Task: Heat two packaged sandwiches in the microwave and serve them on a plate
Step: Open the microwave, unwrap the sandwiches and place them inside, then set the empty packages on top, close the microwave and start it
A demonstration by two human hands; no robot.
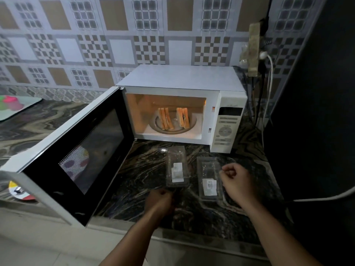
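— What's on the left?

— Door [76, 152] swung wide; both sandwiches [173, 118] stand on the turntable inside the microwave [184, 106], ready to heat, I judge.

— Hands?

— My left hand [160, 203] curls round the near end of the left empty tray [176, 167]; my right hand [237, 182] pinches the right tray's [209, 178] edge, probably clearing them.

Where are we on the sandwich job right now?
Done: both sandwiches are unpacked and stand on the turntable inside the microwave, whose door is wide open. In hand: the left hand grips the near end of one empty clear package; the right hand is curled beside the other package. Left: shut the door, heat, then plate; a plate sits behind the door.
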